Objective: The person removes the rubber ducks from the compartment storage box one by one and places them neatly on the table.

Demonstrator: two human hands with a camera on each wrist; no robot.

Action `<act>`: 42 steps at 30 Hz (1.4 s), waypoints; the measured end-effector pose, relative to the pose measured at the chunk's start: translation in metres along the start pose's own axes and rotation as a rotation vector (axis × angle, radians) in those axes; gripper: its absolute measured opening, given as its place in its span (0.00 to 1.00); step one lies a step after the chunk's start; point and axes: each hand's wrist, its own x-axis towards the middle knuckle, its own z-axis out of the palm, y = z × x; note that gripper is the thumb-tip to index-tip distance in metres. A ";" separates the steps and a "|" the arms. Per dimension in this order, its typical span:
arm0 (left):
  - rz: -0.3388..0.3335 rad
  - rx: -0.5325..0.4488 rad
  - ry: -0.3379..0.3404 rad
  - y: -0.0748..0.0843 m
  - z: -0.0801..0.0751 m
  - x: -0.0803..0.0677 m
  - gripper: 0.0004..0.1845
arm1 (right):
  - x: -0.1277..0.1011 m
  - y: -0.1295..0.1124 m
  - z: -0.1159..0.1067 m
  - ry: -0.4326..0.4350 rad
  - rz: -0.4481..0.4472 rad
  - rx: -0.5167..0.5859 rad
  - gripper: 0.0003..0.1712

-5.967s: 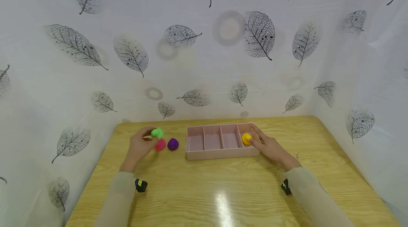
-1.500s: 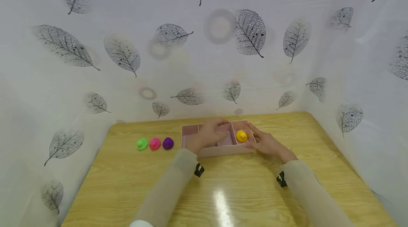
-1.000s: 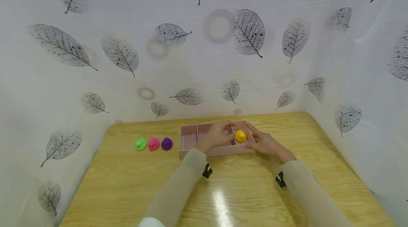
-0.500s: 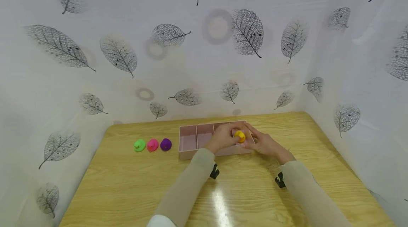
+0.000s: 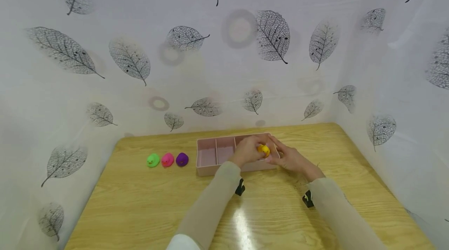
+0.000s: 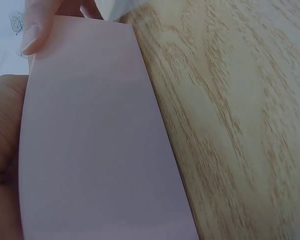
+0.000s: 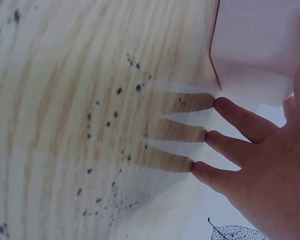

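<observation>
A pink box [image 5: 207, 171] divided into a row of compartments stands at the back of the table. In its rightmost compartment sits a yellow rubber duck [image 5: 264, 150], pinched by the fingers of my left hand [image 5: 248, 151], which partly cover it. My right hand [image 5: 295, 159] grips the box's right end, its thumb over the near edge. The right wrist view has three fingertips of that hand [image 7: 270, 170] touching the tabletop beside the box. Left of the box, a green duck [image 5: 152, 160], a pink duck [image 5: 167, 160] and a purple duck [image 5: 182, 159] sit in a row.
The wooden table [image 5: 151, 207] reaches to a pale curtain [image 5: 224, 70] printed with leaves, which closes off the back and both sides. A bright reflection lies on the near tabletop.
My left hand set the green duck down left of the pink one, crossed right over the box, and now has the yellow duck in its fingers. My right hand stays at the box's end.
</observation>
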 end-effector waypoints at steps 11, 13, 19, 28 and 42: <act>-0.026 0.022 -0.020 0.001 0.000 0.006 0.16 | 0.000 0.000 0.001 -0.008 0.006 0.013 0.56; -0.024 0.036 -0.019 0.002 0.000 0.007 0.14 | -0.001 0.000 0.001 -0.009 0.006 0.011 0.56; -0.048 0.081 -0.025 0.005 0.000 0.010 0.13 | 0.000 0.000 0.001 -0.005 0.003 -0.001 0.56; -0.107 0.128 -0.027 0.009 0.002 0.012 0.14 | 0.000 -0.001 0.001 -0.019 0.025 0.013 0.56; -0.065 0.100 -0.022 0.004 0.003 0.013 0.13 | 0.002 0.000 0.002 -0.011 0.031 0.006 0.57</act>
